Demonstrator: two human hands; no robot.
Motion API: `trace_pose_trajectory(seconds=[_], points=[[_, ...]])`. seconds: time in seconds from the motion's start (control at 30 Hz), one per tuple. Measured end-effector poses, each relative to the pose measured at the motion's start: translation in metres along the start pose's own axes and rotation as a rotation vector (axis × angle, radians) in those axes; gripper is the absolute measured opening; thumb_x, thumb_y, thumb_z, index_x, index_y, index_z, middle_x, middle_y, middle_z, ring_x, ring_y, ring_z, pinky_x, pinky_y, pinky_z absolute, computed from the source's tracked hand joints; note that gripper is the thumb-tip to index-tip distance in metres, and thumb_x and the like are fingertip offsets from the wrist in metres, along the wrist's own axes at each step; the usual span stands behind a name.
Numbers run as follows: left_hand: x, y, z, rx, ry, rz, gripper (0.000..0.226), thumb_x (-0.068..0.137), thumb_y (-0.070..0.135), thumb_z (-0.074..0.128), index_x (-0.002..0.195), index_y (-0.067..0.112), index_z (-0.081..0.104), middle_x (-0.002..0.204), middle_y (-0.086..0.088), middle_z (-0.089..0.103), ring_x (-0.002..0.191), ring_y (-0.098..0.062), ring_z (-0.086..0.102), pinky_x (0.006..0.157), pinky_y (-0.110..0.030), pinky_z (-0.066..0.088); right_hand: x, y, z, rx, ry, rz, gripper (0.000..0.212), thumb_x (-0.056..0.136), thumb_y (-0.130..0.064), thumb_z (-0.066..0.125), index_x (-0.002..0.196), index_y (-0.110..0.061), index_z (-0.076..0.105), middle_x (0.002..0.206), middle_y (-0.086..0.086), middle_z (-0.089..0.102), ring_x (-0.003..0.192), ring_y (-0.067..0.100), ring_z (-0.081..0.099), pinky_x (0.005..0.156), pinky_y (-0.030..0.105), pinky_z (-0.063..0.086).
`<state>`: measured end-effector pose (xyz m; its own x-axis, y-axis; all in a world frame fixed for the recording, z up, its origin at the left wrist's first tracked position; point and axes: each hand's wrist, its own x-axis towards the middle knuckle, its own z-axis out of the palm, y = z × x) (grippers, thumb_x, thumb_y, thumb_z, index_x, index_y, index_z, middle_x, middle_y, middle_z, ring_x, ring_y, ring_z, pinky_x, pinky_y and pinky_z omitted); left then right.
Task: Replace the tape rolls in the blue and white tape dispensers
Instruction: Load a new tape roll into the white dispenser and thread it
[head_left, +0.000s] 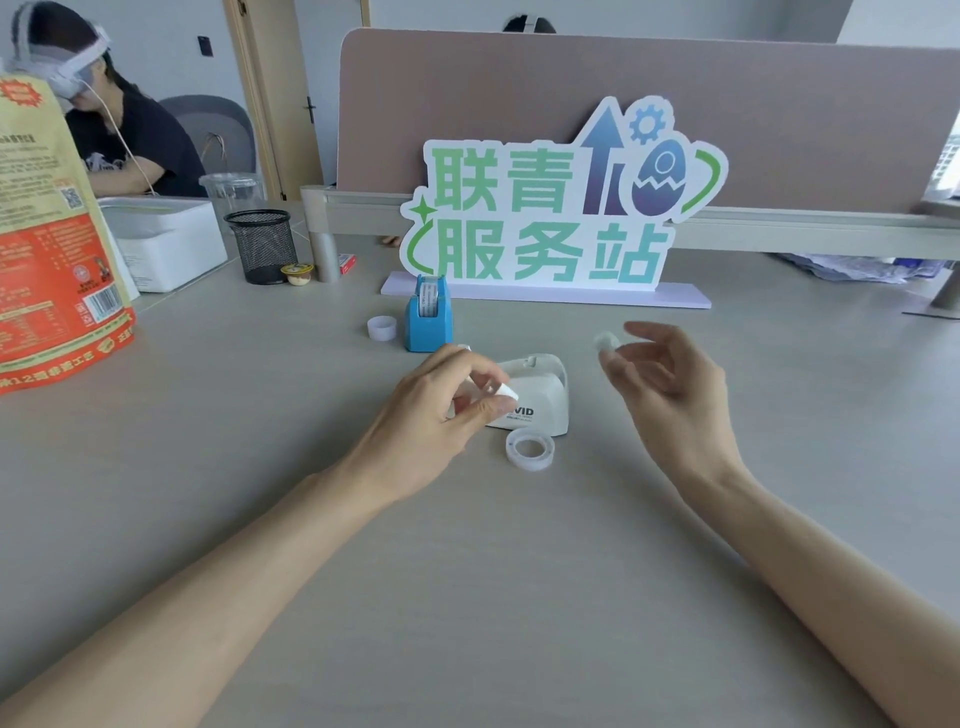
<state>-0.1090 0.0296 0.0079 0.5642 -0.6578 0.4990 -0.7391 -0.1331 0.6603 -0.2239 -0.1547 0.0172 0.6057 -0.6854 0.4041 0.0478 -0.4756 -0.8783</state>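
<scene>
The left hand (441, 400) pinches a small white plastic hub piece (508, 391) over the white tape dispenser (540, 395). The right hand (660, 374), its grip loose, holds a blurred pale piece (607, 342) at its fingertips. A clear tape roll (530, 448) lies just before the dispenser; the blue tape dispenser (427, 318) stands behind on the open grey counter (467, 597).

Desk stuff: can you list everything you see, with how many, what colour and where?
blue tape dispenser: 1, blue, upright before the sign
white tape dispenser: 1, white, mid-desk between the hands
tape roll: 1, clear, flat in front of the white dispenser
small cap: 1, white, left of the blue dispenser
sign: 1, green and blue, back of desk
mesh pen cup: 1, black, back left
white box: 1, back left
snack bag: 1, orange, far left
left hand: pinching a small white piece
right hand: holding a small blurred whitish piece
</scene>
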Motion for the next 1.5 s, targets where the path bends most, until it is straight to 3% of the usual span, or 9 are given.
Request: trace_pose_trajectory(seconds=[0.1, 0.2, 0.33, 0.43, 0.5, 0.63, 0.8, 1.0, 1.5], points=[[0.0, 0.005, 0.001, -0.048, 0.004, 0.029, 0.01, 0.086, 0.029, 0.067, 0.09, 0.021, 0.062, 0.084, 0.008, 0.055, 0.066, -0.006, 0.052, 0.062, -0.016, 0.041, -0.019, -0.02, 0.003, 0.267, -0.045, 0.014, 0.021, 0.087, -0.015, 0.071, 0.106, -0.02, 0.064, 0.088, -0.014, 0.072, 0.088, -0.005, 0.069, 0.078, 0.012, 0.05], [-0.001, 0.009, 0.003, -0.086, 0.011, 0.05, 0.009, 0.086, 0.024, 0.067, 0.092, 0.017, 0.063, 0.081, 0.01, 0.054, 0.068, -0.006, 0.05, 0.062, -0.014, 0.038, -0.029, -0.032, 0.009, 0.394, -0.126, 0.076, 0.019, 0.085, -0.011, 0.071, 0.102, -0.018, 0.066, 0.088, -0.006, 0.075, 0.083, -0.001, 0.07, 0.069, 0.008, 0.049], [-0.002, 0.013, 0.002, -0.141, 0.078, 0.032, 0.012, 0.089, 0.02, 0.064, 0.101, 0.022, 0.064, 0.08, 0.028, 0.056, 0.065, 0.001, 0.052, 0.062, -0.016, 0.045, -0.033, -0.035, 0.011, 0.482, -0.18, 0.175, 0.017, 0.086, -0.01, 0.07, 0.102, -0.017, 0.068, 0.096, 0.003, 0.078, 0.097, 0.014, 0.072, 0.094, 0.031, 0.054], [-0.002, 0.014, 0.002, -0.218, 0.149, -0.001, 0.018, 0.088, 0.023, 0.066, 0.105, 0.028, 0.062, 0.089, 0.025, 0.06, 0.077, -0.004, 0.059, 0.07, -0.035, 0.055, -0.033, -0.035, 0.011, 0.543, -0.184, 0.258, 0.018, 0.085, -0.008, 0.069, 0.103, -0.013, 0.069, 0.097, 0.005, 0.078, 0.097, 0.021, 0.073, 0.101, 0.041, 0.051], [-0.002, 0.016, 0.003, -0.245, 0.174, -0.012, 0.023, 0.087, 0.024, 0.067, 0.109, 0.032, 0.062, 0.095, 0.024, 0.062, 0.081, -0.008, 0.061, 0.072, -0.04, 0.056, -0.033, -0.034, 0.011, 0.565, -0.198, 0.29, 0.02, 0.085, -0.006, 0.07, 0.104, -0.01, 0.069, 0.096, 0.006, 0.078, 0.095, 0.021, 0.073, 0.1, 0.042, 0.051], [-0.003, 0.021, 0.005, -0.222, 0.177, 0.017, 0.023, 0.085, 0.019, 0.069, 0.105, 0.029, 0.066, 0.087, 0.025, 0.061, 0.074, -0.002, 0.059, 0.067, -0.024, 0.052, -0.035, -0.033, 0.013, 0.583, -0.246, 0.316, 0.022, 0.085, -0.003, 0.069, 0.106, -0.007, 0.069, 0.098, 0.008, 0.077, 0.098, 0.024, 0.072, 0.1, 0.042, 0.051], [-0.002, 0.018, 0.004, -0.17, 0.205, 0.073, 0.021, 0.082, 0.016, 0.072, 0.102, 0.024, 0.068, 0.094, 0.013, 0.059, 0.078, -0.011, 0.058, 0.062, -0.035, 0.049, -0.037, -0.031, 0.013, 0.587, -0.301, 0.304, 0.021, 0.086, -0.002, 0.067, 0.106, -0.007, 0.071, 0.105, 0.01, 0.076, 0.109, 0.029, 0.068, 0.103, 0.043, 0.05], [-0.002, 0.018, 0.004, -0.149, 0.209, 0.075, 0.02, 0.082, 0.02, 0.073, 0.102, 0.021, 0.07, 0.09, 0.008, 0.061, 0.076, -0.012, 0.057, 0.059, -0.028, 0.047, -0.037, -0.03, 0.014, 0.561, -0.3, 0.291, 0.019, 0.086, -0.003, 0.067, 0.103, -0.009, 0.072, 0.107, 0.013, 0.074, 0.109, 0.03, 0.067, 0.103, 0.044, 0.049], [-0.001, 0.014, 0.003, -0.054, 0.198, 0.138, 0.02, 0.082, 0.023, 0.072, 0.102, 0.019, 0.071, 0.089, 0.007, 0.062, 0.073, -0.013, 0.056, 0.057, -0.03, 0.046, -0.039, -0.027, 0.015, 0.537, -0.288, 0.272, 0.017, 0.087, -0.003, 0.067, 0.101, -0.01, 0.073, 0.11, 0.014, 0.073, 0.108, 0.03, 0.068, 0.102, 0.043, 0.05]])
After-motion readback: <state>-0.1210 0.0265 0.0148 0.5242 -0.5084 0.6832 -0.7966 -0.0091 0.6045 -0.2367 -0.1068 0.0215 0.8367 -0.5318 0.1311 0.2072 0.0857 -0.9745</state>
